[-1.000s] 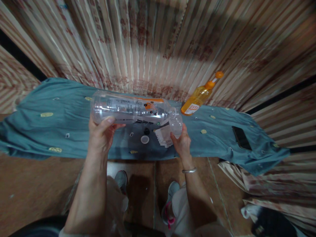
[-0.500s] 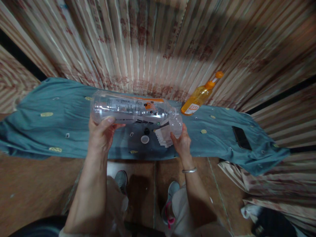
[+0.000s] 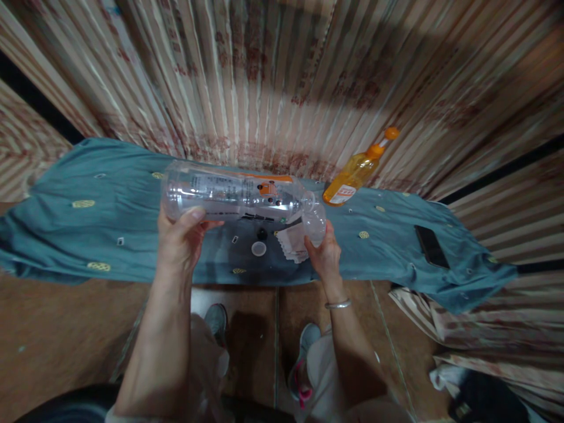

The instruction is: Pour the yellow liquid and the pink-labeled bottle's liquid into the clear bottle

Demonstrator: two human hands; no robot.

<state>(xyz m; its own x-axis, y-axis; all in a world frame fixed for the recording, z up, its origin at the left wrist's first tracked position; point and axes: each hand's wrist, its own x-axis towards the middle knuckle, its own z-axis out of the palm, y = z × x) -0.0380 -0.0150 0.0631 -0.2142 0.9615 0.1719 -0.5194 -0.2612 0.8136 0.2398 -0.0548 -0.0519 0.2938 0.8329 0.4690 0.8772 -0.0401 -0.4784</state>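
My left hand (image 3: 183, 238) is wrapped round the base end of a large clear plastic bottle (image 3: 229, 191), which lies nearly level in the air with its neck to the right. Its label has orange and dark print. My right hand (image 3: 325, 252) grips a small translucent cup (image 3: 314, 226), tilted under the bottle's mouth, and the two look to be touching or very close. Whether liquid runs between them I cannot tell. Below the bottle lie a white round lid (image 3: 258, 249), a small dark cap (image 3: 262, 234) and a white paper packet (image 3: 291, 242) with a jagged edge.
A teal cloth with yellow prints (image 3: 136, 247) covers the narrow table. An orange pump bottle (image 3: 352, 176) stands at the back right, and a black phone (image 3: 430, 247) lies farther right. Striped curtains (image 3: 264, 88) hang behind. A dark bundle (image 3: 489, 396) is on the floor.
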